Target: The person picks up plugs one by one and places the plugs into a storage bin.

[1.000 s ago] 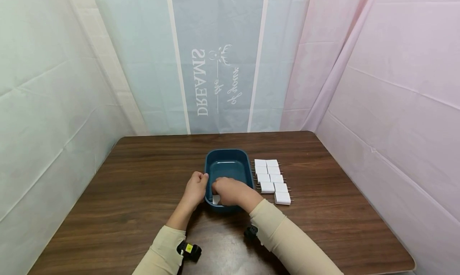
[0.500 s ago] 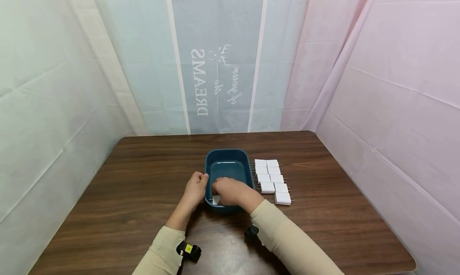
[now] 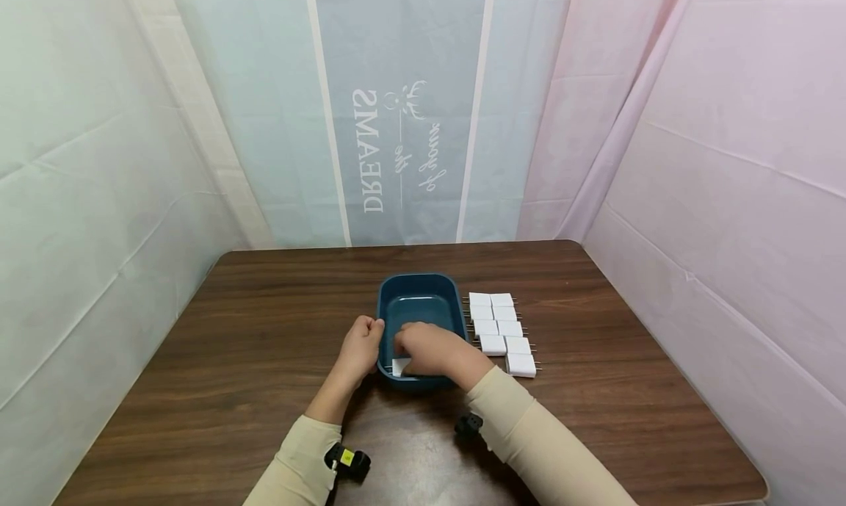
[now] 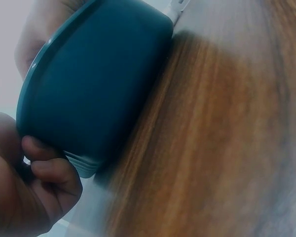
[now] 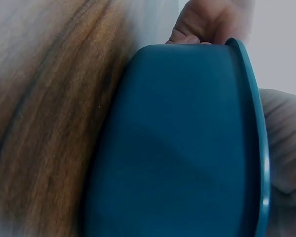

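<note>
A deep blue plastic bin (image 3: 423, 278) stands on the wooden table. My left hand (image 3: 360, 347) grips its left rim; in the left wrist view, the curled fingers (image 4: 56, 170) lie at the bin's corner. Inside the bin, at its near left corner, lies a white wall charger (image 3: 399, 367) with two metal pins pointing left. My right hand (image 3: 432, 352) reaches over the near right rim into the bin, its thumb and curled fingers on that charger. The right fingertips are partly hidden by the hand, and the bin wall covers them in the right wrist view.
Right of the bin, several white wall chargers (image 3: 496, 326) lie in two columns, pins facing outward. Black wrist cameras (image 3: 348, 462) sit on both sleeves. Cloth curtains (image 3: 423, 161) enclose the table (image 3: 277, 300) at the back and sides.
My right hand has shifted slightly right and away from me, showing a little more of the charger in the bin. The left hand keeps its place on the rim.
</note>
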A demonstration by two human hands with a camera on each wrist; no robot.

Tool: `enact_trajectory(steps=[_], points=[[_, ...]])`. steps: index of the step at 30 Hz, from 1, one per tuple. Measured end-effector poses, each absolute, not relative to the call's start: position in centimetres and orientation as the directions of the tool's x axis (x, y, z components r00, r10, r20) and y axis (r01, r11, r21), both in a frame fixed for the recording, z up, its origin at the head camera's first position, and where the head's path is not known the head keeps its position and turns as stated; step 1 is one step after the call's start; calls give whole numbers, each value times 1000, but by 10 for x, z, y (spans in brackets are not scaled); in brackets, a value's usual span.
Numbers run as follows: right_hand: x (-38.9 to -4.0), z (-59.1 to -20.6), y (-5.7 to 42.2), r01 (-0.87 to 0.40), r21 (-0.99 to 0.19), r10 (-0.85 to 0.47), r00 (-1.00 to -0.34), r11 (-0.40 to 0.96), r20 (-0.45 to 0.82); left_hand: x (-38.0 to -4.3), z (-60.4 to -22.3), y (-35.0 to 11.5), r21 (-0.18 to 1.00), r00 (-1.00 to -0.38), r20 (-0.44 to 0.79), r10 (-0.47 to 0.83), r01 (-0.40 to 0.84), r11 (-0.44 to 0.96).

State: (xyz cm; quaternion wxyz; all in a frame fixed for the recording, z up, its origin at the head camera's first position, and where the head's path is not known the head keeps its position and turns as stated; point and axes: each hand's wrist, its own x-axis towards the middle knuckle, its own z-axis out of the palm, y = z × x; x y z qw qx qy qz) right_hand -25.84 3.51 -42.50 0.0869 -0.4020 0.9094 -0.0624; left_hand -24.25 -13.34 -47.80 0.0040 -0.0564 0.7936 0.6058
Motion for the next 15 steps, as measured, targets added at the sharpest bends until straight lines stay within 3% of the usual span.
enact_trajectory(steps=[15], points=[[-253, -419, 48, -722, -140, -735, -675, 677, -72, -242, -479, -133, 957, -993, -70, -99, -94, 273]])
